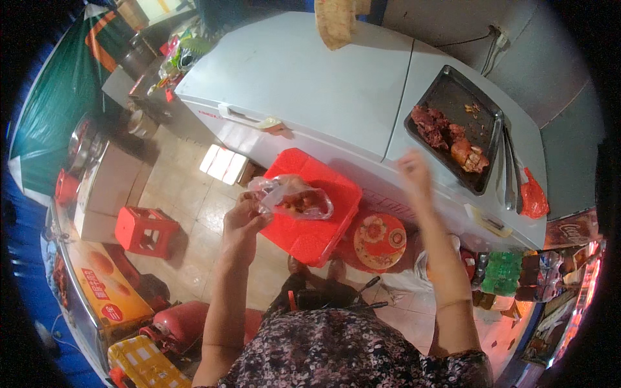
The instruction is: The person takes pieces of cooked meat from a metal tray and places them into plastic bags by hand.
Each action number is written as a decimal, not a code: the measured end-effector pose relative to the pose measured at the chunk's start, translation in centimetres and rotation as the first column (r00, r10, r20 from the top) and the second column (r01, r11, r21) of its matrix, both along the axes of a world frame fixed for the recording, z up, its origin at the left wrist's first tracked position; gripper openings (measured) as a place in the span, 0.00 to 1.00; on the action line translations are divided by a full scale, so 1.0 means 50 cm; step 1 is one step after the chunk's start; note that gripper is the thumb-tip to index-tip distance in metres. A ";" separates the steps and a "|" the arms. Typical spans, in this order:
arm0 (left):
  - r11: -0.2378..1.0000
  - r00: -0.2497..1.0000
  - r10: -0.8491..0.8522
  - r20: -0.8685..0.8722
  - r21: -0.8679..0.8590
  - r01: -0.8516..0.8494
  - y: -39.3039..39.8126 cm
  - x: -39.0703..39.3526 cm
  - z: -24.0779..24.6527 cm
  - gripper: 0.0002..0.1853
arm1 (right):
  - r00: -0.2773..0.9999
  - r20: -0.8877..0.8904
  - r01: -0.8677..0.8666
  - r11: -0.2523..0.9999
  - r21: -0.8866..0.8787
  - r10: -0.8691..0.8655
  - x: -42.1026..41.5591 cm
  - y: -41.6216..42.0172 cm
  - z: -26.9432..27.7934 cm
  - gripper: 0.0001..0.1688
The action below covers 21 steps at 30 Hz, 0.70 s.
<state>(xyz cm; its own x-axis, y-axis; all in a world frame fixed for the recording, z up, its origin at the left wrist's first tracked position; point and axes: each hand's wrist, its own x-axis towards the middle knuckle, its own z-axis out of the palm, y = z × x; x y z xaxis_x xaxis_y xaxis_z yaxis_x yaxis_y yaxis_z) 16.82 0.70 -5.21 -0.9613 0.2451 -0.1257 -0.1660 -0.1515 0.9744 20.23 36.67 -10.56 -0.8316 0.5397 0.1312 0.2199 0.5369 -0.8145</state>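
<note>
A clear plastic bag (pixel 303 203) with reddish-brown food pieces in it hangs from my left hand (pixel 245 218), its mouth partly spread, over a red plastic stool (pixel 315 242). My right hand (pixel 415 172), blurred, is raised near the front edge of the white chest freezer (pixel 301 72), left of a dark metal baking tray (pixel 453 72). Whether its fingers hold anything does not show. Several chunks of browned cooked meat (pixel 429 127) lie along the tray's left and lower part, with small scraps farther up. Metal tongs (pixel 508 169) rest beside the tray's right side.
A red plastic bag (pixel 533 196) lies right of the tongs. Below the freezer's front stand a round floral-patterned stool (pixel 380 241) and packs of bottled drinks (pixel 502 274). Leftward are a small red stool (pixel 145 232), a white box (pixel 224 164) and a red gas cylinder (pixel 182 322).
</note>
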 end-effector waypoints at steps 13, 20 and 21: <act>0.861 0.743 0.023 -0.669 -0.365 -0.355 -0.125 -0.138 -0.092 0.08 | 0.932 -0.214 -0.352 0.586 -0.730 0.294 -0.150 -0.312 0.067 0.05; 0.997 0.910 0.019 -0.414 0.081 0.016 -0.049 -0.118 -0.051 0.17 | 0.915 -0.352 -0.403 0.507 -0.762 0.198 -0.093 -0.297 0.136 0.07; 0.982 0.954 -0.081 -0.288 0.143 0.126 -0.042 -0.113 -0.041 0.20 | 0.928 -0.308 -0.373 0.497 -0.784 0.211 -0.093 -0.314 0.147 0.05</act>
